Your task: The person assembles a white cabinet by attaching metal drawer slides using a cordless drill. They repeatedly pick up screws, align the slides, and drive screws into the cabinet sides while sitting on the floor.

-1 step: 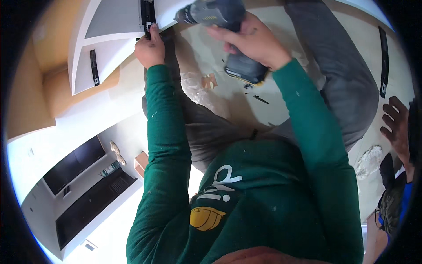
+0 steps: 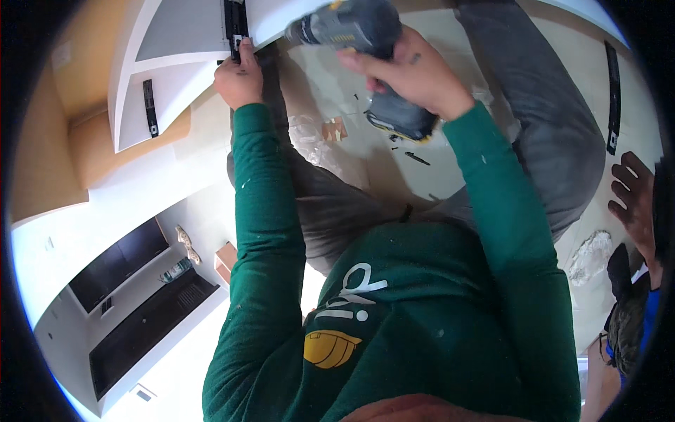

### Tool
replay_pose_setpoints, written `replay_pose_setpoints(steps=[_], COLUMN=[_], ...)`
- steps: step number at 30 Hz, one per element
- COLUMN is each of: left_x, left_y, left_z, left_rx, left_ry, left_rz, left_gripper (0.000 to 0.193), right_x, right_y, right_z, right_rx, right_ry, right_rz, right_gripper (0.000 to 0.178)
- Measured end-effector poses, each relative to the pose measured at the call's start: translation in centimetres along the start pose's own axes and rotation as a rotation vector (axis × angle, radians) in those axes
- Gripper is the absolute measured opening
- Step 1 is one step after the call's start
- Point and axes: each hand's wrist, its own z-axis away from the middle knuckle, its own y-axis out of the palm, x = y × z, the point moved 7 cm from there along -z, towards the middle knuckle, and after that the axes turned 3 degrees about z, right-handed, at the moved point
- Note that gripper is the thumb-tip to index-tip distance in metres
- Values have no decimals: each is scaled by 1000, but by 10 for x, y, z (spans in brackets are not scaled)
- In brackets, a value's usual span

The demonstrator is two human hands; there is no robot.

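My right hand (image 2: pixel 425 74) grips a dark grey cordless drill (image 2: pixel 362 32), its chuck pointing left and its battery hanging down toward me. The drill tip is apart from the white cabinet panel (image 2: pixel 274 21). My left hand (image 2: pixel 240 81) is closed at the near end of a black drawer slide (image 2: pixel 235 28), thumb laid along it, pressing it to the panel. The far end of that slide is cut off by the picture's upper edge. A second black slide (image 2: pixel 150 109) sits on the cabinet's neighbouring white panel.
Between my legs on the floor lie a small black pen-like piece (image 2: pixel 418 158), clear plastic wrapping (image 2: pixel 306 133) and a brown scrap (image 2: pixel 335 129). Another black slide (image 2: pixel 612 98) is at the right. A co-worker's hand (image 2: pixel 636 200) is at the right edge. A shelving unit (image 2: pixel 151 309) stands at lower left.
The drill and my right hand have shifted slightly to the right, away from the slide. My left hand stays in place on the slide.
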Motion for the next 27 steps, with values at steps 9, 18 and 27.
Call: replay_pose_setpoints(steps=[9, 18, 27], left_x=[6, 13, 0], left_y=[-10, -6, -6], left_z=[-1, -3, -3], left_rx=[131, 29, 19], left_ry=[-9, 21, -41], left_rz=[124, 11, -8], left_gripper=[49, 50, 51], right_x=[30, 27, 29], right_y=[3, -12, -24], right_z=[58, 60, 60], right_rx=[9, -43, -148], right_ry=[-181, -191, -292], right_rz=[528, 476, 500], right_gripper=[66, 66, 63])
